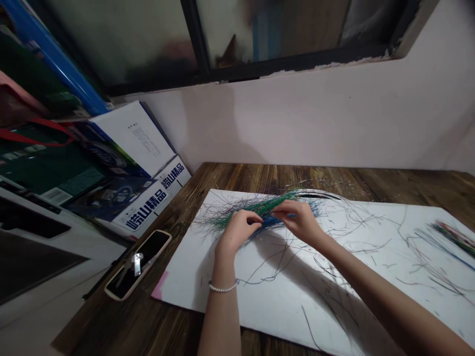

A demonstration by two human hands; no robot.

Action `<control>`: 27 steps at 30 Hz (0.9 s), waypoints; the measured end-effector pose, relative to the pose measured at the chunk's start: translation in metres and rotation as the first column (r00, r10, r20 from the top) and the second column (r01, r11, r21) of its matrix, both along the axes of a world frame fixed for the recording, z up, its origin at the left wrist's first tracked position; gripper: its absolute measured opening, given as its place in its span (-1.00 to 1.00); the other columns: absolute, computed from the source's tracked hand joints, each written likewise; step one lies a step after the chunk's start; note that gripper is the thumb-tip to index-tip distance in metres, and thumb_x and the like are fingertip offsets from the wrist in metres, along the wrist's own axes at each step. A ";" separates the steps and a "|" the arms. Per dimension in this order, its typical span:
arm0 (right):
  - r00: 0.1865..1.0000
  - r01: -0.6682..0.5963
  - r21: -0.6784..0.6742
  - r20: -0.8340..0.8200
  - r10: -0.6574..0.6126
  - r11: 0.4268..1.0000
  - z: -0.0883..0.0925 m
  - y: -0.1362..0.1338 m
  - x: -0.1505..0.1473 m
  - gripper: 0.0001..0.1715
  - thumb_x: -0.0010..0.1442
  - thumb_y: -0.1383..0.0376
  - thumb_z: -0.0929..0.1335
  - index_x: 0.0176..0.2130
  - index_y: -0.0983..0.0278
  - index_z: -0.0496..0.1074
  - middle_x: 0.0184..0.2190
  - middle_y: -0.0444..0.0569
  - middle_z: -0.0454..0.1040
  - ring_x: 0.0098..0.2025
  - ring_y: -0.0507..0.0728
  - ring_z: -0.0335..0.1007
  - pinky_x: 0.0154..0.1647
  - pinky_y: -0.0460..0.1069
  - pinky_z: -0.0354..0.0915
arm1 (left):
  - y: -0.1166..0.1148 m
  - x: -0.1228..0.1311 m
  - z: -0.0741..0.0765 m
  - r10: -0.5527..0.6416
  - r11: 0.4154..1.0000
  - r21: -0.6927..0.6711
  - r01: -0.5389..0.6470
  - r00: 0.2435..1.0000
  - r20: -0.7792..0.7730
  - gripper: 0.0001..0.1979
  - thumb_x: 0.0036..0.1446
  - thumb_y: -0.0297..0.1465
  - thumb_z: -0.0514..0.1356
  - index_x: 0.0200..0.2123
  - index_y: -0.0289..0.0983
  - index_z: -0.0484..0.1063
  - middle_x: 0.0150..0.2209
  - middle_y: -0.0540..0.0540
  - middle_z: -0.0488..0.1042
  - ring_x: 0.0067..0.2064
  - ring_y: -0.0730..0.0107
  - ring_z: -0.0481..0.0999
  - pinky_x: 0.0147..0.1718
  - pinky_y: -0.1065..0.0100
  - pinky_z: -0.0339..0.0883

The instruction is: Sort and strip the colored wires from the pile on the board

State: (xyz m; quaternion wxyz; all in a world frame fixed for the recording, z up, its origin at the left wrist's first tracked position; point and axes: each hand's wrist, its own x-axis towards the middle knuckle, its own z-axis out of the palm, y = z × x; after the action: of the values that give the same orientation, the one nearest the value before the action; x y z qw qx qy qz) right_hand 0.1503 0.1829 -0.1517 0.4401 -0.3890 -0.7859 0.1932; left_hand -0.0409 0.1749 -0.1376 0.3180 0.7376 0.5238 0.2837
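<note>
A loose bundle of thin green, blue and dark wires [265, 205] lies at the far side of a white board [260, 306], its ends fanned out to the left. My left hand [237, 228], with a beaded bracelet at the wrist, is closed in a pinch on thin wires at the bundle's near edge. Just to its right, my right hand [299, 218] pinches thin wires too, thumb against fingertips. The exact strands between the fingers are too fine to single out. Blue strands pass between and behind both hands.
Loose wires and clippings [334, 269] are scattered over the board. A second wire bundle [454, 237] lies at the right. On the wooden table [185, 324], a phone [139, 264] with a small metal object on it lies left. Boxes [144, 202] stand beyond; a wall [315, 118] closes the back.
</note>
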 end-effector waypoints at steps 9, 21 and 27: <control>0.978 -0.008 -0.068 -0.208 -0.006 0.998 0.012 -0.005 -0.001 -0.85 0.06 0.39 0.34 -0.43 0.23 0.54 -0.49 -0.05 0.56 -0.43 0.10 0.46 -0.43 -0.05 0.36 | -0.007 0.015 0.017 0.033 0.997 0.058 -0.041 0.992 0.121 -0.88 0.04 -0.44 0.18 -0.43 -0.22 0.55 -0.43 -0.05 0.58 -0.36 0.30 0.54 -0.27 0.27 0.40; 0.756 0.100 -0.130 -0.635 -0.160 0.986 0.054 -0.033 0.014 -0.94 0.03 0.31 0.43 -0.41 0.25 0.55 -0.45 -0.07 0.55 -0.41 0.09 0.50 -0.33 0.00 0.44 | -0.024 0.027 0.052 0.101 0.975 0.143 -0.168 0.918 0.384 -0.63 0.05 -0.35 0.25 -0.05 -0.26 0.37 -0.17 -0.15 0.54 -0.13 0.30 0.53 -0.18 0.32 0.41; 0.582 0.066 -0.240 -0.780 -0.232 0.969 0.071 -0.057 0.035 -0.85 0.08 0.22 0.43 -0.34 0.25 0.53 -0.41 -0.08 0.54 -0.41 0.03 0.49 -0.32 -0.03 0.44 | -0.040 0.028 0.069 0.058 0.977 0.169 -0.126 0.933 0.356 -0.80 0.16 -0.30 0.15 -0.23 -0.23 0.53 -0.16 -0.10 0.55 -0.08 0.29 0.50 -0.06 0.29 0.33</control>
State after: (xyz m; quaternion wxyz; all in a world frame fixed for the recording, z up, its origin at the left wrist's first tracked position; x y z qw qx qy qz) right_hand 0.1856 0.1261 -0.0806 0.7229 -0.3643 -0.4465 0.3814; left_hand -0.0130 0.1347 -0.0684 0.3205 0.6770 0.4638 0.4731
